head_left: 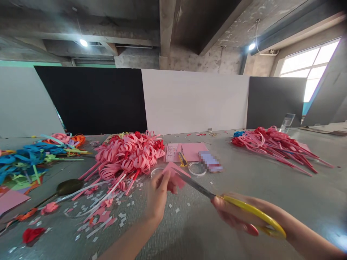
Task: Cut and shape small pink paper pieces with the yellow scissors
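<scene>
Scissors (200,188) with yellow handles sat in your right hand (234,216), which was curled round them, blades at the pink paper (179,181). Your left hand (159,193) pinched that paper by its edge, above the grey table (195,231)

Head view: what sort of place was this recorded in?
Probably a makeshift paper-craft workspace in an unfinished building: bare concrete beam overhead, a heap of pink paper-strip flowers, and yellow-handled scissors in the right hand.

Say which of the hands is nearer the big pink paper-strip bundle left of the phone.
Left. The left hand is just right of the bundle, holding pink paper; the right hand, gripping yellow-handled scissors, is farther right.
</scene>
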### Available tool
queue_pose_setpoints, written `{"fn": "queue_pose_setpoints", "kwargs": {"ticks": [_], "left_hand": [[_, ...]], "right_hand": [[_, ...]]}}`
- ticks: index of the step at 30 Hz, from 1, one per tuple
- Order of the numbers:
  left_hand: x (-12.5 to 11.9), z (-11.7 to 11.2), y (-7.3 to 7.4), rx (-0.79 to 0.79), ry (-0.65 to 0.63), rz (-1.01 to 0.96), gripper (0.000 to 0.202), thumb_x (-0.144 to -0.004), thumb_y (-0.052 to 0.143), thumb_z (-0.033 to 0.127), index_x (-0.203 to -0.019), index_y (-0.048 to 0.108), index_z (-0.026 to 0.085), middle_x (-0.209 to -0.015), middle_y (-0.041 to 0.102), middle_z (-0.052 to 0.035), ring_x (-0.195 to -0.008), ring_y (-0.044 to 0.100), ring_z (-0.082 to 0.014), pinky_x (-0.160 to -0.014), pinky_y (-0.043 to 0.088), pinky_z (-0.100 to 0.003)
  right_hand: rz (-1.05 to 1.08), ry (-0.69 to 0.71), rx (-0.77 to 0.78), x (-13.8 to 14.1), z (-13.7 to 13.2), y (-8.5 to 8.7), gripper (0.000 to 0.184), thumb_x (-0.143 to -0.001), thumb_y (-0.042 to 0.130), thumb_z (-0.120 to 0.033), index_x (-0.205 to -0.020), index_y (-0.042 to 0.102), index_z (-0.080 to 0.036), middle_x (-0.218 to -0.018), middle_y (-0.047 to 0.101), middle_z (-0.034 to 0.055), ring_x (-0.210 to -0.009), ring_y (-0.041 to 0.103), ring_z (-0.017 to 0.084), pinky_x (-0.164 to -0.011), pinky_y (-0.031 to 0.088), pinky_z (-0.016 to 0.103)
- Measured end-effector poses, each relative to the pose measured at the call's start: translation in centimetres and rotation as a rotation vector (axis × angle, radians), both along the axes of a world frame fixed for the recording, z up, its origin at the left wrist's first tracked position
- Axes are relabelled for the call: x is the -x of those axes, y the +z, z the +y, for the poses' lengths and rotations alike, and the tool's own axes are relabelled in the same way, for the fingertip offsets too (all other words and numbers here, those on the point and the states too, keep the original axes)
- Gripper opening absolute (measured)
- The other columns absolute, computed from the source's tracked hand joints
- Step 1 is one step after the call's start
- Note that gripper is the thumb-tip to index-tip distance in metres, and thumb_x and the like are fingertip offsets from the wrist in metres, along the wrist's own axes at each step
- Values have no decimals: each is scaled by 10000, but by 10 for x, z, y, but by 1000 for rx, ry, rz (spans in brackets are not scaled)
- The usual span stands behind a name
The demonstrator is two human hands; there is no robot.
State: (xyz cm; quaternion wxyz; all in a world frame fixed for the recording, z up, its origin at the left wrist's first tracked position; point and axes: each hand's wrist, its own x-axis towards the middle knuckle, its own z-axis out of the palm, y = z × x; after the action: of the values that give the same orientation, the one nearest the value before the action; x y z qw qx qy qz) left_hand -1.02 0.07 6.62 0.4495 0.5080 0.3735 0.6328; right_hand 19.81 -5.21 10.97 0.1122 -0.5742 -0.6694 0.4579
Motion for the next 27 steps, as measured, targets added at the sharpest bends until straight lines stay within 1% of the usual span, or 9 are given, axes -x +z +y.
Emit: {"fn": "queue_pose_setpoints", "kwargs": {"ticks": [4,8,11,15,20,23,27], "left_hand": [[-5,-7,4,45,-84,-25,233,-765,514,325,-614,506,148,-516,532,30,-391,458,-60,-409,354,-185],[-8,-12,9,96,-127,-3,225,-763,505,320,-618,512,147,-527,533,29,-383,464,-62,-416,355,-198],[-9,-15,11,121,-147,-29,223,-752,508,320,-610,509,149,-530,531,27,-380,458,-61,-417,352,-202],[-9,-15,10,115,-139,-47,235,-759,502,313,-594,506,145,-530,530,24,-378,453,-58,-411,339,-195],[-9,-14,10,109,-127,-51,232,-764,500,299,-593,512,142,-527,534,22,-372,453,-56,-410,336,-194],[-10,-15,11,111,-102,-64,234,-761,503,292,-582,507,141,-519,534,24,-373,453,-56,-416,344,-192],[-11,-16,13,127,-83,-72,229,-757,509,285,-578,498,142,-518,538,27,-379,460,-56,-416,349,-187]], "right_hand": [[13,26,-33,4,0,-2,578,-698,239,-706,-514,408,-184,-421,371,-52,-316,303,46,-304,261,159],[46,63,-94,6,1,-5,589,-704,210,-706,-510,390,-180,-465,387,-43,-360,333,51,-367,318,170],[55,107,-96,7,5,-12,617,-693,185,-725,-508,398,-177,-460,394,-39,-354,335,53,-360,319,173],[49,148,-129,6,12,-26,642,-696,145,-730,-491,394,-175,-417,377,-38,-317,329,58,-308,285,170],[92,151,-152,5,17,-38,603,-719,200,-704,-522,414,-175,-450,394,-39,-319,336,54,-287,278,158],[120,137,-143,6,17,-40,577,-709,242,-705,-543,416,-181,-461,392,-44,-320,337,55,-278,280,158],[135,134,-157,9,14,-34,579,-694,251,-719,-533,402,-183,-477,391,-40,-333,331,51,-284,247,153]]}}
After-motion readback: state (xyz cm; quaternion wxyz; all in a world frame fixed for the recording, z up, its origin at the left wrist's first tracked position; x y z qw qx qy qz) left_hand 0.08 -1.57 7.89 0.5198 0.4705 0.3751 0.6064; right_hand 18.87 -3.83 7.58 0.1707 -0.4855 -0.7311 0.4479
